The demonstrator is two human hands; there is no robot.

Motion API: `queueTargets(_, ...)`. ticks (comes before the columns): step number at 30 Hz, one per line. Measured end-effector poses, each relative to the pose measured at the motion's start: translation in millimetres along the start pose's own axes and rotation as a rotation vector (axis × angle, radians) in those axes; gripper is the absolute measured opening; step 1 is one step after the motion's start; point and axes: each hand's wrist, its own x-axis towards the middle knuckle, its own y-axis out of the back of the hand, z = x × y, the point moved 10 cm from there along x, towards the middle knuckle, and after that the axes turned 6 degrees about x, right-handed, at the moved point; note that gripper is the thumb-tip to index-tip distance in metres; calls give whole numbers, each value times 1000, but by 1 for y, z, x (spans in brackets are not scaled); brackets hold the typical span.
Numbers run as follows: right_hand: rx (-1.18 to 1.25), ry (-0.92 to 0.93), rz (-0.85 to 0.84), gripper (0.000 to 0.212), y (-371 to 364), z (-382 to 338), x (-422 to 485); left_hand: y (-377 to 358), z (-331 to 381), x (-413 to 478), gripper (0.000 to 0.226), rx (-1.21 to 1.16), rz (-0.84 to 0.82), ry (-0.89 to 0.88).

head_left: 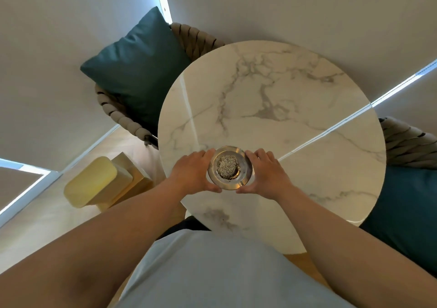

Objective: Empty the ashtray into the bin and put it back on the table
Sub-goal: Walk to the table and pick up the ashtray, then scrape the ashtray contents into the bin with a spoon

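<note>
A round clear glass ashtray with a heap of grey-black ash in its middle sits on the round white marble table, near the table's front edge. My left hand wraps the ashtray's left side, fingers and thumb against its rim. On the other side, my right hand clasps the rim the same way. Both forearms reach in from the bottom of the view. I cannot tell whether the ashtray rests on the marble or is lifted slightly.
A yellow lidded bin stands on the wooden floor left of the table. Behind the table at left is a woven chair with a dark teal cushion. A second woven chair with a teal cushion is at right.
</note>
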Motion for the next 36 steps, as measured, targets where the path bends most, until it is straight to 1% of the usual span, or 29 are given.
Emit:
queueTargets(6,-51,107,-40,111,-9,-41,17,4,-37,-28,105,-48,51,85)
queueTargets(14,-98,255,-104,109,-44,-125,35,8,-107,-90,103,-155,139,201)
queueTargets(20,-127,322,-175,109,-94,-208,40,1,-173,-156,105,-227,170,283)
queueTargets(24,-145,364,-195,111,-128,-259,39,-4,-218,-201,106,-218,197,344)
queueTargets(30,-142,461,-202,101,-171,-331,43,-5,-280,-259,100,-250,252,419)
queueTargets(34,-156,509,-245,99,-192,-365,47,-13,-310,-285,106,-254,260,489)
queueTargets(36,-174,534,-267,98,-201,-378,53,-18,-321,-294,105,-273,261,520)
